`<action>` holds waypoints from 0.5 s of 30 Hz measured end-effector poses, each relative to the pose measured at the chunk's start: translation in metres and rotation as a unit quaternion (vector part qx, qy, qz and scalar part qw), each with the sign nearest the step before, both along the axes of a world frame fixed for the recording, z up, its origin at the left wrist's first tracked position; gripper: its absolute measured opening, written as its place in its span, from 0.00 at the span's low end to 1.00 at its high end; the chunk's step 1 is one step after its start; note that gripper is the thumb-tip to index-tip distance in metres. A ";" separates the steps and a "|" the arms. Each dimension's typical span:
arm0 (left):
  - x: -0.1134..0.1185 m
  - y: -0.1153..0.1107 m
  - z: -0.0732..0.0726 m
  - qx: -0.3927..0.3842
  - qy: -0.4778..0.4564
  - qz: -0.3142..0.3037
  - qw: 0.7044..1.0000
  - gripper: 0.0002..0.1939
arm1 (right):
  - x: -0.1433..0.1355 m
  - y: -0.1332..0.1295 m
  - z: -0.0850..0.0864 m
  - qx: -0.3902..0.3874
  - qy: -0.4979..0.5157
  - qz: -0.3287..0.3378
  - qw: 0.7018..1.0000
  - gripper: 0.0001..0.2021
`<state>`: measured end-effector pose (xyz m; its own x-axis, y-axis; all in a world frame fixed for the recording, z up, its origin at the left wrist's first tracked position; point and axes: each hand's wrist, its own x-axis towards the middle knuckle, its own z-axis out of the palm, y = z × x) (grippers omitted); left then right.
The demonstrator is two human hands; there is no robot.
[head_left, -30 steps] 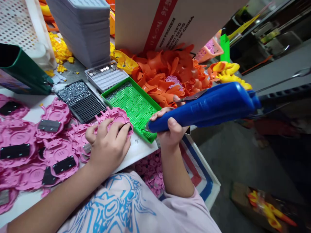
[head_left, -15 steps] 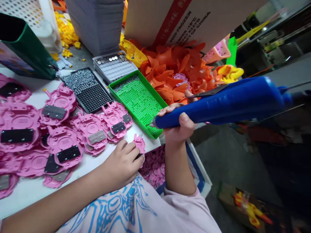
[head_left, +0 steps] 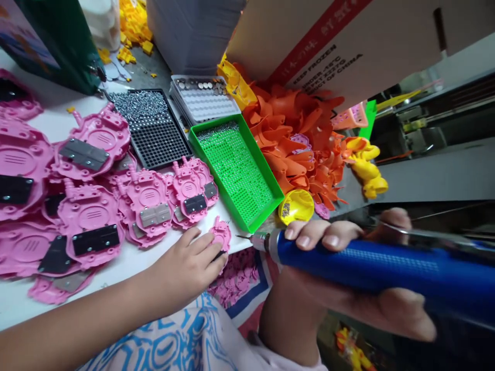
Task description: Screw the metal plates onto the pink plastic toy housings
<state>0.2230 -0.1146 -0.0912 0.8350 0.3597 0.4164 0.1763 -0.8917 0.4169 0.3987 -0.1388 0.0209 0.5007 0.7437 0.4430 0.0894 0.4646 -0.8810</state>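
My right hand (head_left: 348, 257) is wrapped round a blue electric screwdriver (head_left: 371, 263), which lies nearly level and points left. Its thin bit sits just right of a pink plastic housing (head_left: 221, 232), apart from it; whether a screw is on the bit I cannot tell. With its fingers bent over that housing, my left hand (head_left: 189, 265) holds it at the table's front edge and hides its lower part. Behind it stands a green tray (head_left: 266, 208) of small screws in a grid of holes. More pink housings (head_left: 93, 214) with black or grey covers lie piled to the left.
A black screw tray (head_left: 149, 162) and a pale tray with round metal discs (head_left: 207, 100) stand behind. Orange plastic parts (head_left: 286, 149) heap up before a cardboard box (head_left: 317, 46). Below the table edge are more pink parts (head_left: 237, 278). A yellow cup-shaped piece (head_left: 299, 206) lies right of the green tray.
My right hand has brought the screwdriver down and closer to me, its bit leaving the green tray for a spot beside the held housing. My left hand stays on the housing. The view has shifted.
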 end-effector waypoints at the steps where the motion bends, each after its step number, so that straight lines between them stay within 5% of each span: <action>1: 0.000 -0.001 -0.001 0.005 -0.002 0.002 1.000 0.11 | -0.002 0.001 -0.004 -0.005 0.004 0.012 1.000 0.22; 8: 0.001 -0.001 -0.004 0.016 -0.007 0.008 1.000 0.11 | -0.006 0.013 -0.024 -0.029 -0.024 0.070 0.997 0.12; 15: 0.001 -0.001 -0.004 0.017 -0.012 0.009 1.000 0.11 | -0.008 0.015 -0.030 -0.024 -0.007 0.055 0.998 0.16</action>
